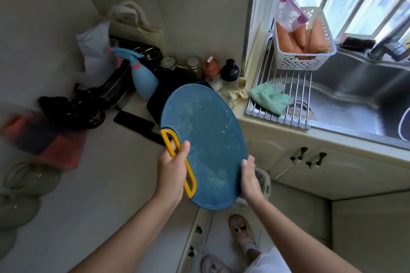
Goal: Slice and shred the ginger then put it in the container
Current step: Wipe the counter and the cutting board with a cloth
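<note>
A round blue cutting board (206, 139) with a yellow handle (177, 159) is held tilted in the air over the counter's corner. My left hand (172, 168) grips the yellow handle, fingers through the slot and thumb on the board's face. My right hand (249, 175) holds the board's right edge, thumb on top. The board's face carries only pale smears and tiny scraps. No ginger piece and no knife blade show clearly; a black flat object (135, 121) lies on the counter behind the board.
A sink (355, 99) with a roll-up rack (286, 95), a green cloth (269, 97) and a white basket (304, 60) of carrots is at right. Jars, a blue spray bottle (142, 77) and bags crowd the back counter. Cabinet doors are below.
</note>
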